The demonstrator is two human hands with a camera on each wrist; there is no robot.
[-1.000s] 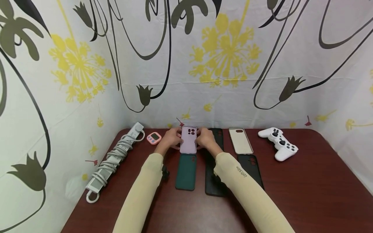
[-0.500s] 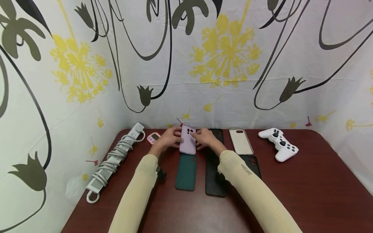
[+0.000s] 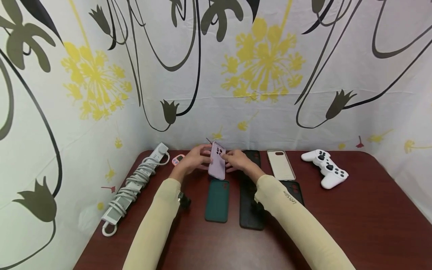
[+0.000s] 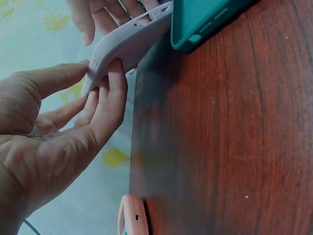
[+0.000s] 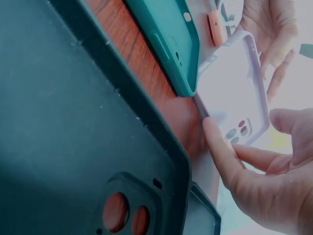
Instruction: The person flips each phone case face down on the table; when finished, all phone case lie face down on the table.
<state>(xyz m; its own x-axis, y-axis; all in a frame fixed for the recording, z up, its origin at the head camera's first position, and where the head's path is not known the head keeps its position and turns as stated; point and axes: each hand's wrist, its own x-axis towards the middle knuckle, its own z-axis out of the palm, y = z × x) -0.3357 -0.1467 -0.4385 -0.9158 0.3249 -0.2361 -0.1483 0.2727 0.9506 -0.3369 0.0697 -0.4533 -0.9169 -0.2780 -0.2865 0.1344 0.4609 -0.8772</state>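
Observation:
A lilac phone case is raised and tilted over the far middle of the dark red table, held between both hands. My left hand pinches its left end between thumb and fingers, as the left wrist view shows on the lilac case. My right hand holds the opposite edge, with its index finger along the lilac case, whose hollow inside shows. A green phone case lies flat just in front of it.
A long black case lies right of the green one, with two more black cases and a beige case beyond. A white game controller sits far right. At left are a pink timer and a power strip.
The lilac case lay flat on the table under both hands; it is now lifted and turned on edge between them. Both arms shifted slightly.

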